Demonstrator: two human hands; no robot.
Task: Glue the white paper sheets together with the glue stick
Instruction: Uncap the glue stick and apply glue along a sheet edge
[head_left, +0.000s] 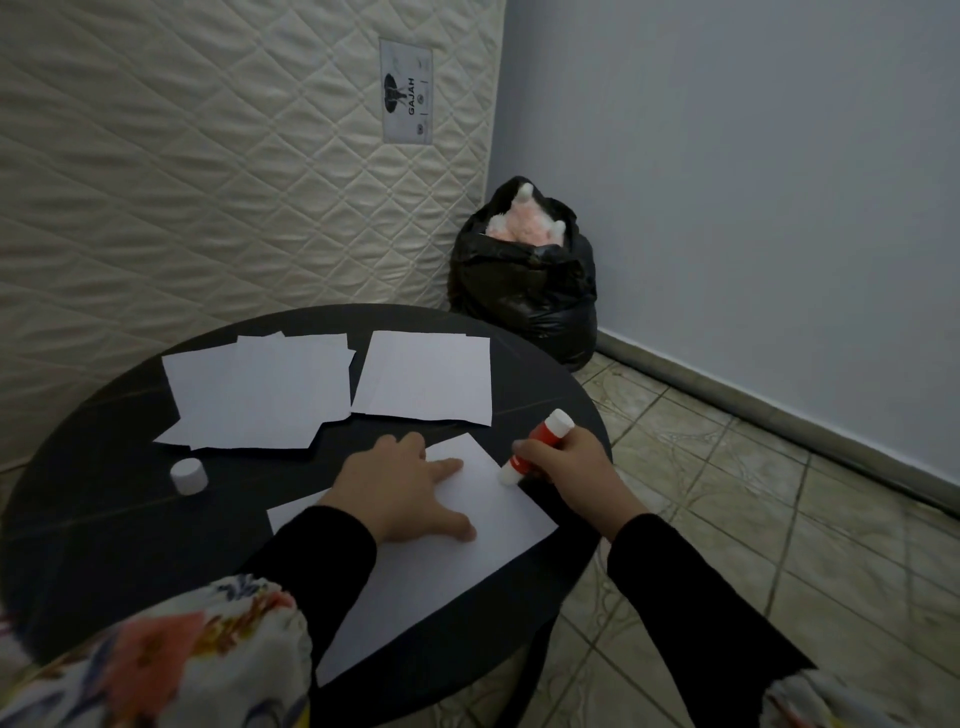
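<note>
A white paper sheet lies tilted on the near part of the round black table. My left hand presses flat on it, fingers spread. My right hand grips a red and white glue stick, whose uncapped white tip touches the sheet's right edge. The stick's white cap stands on the table to the left. A loose pile of white sheets lies at the far left and another white stack at the far middle.
A quilted mattress leans upright behind the table. A black rubbish bag sits in the corner by the blue-grey wall. Tiled floor spreads to the right of the table edge.
</note>
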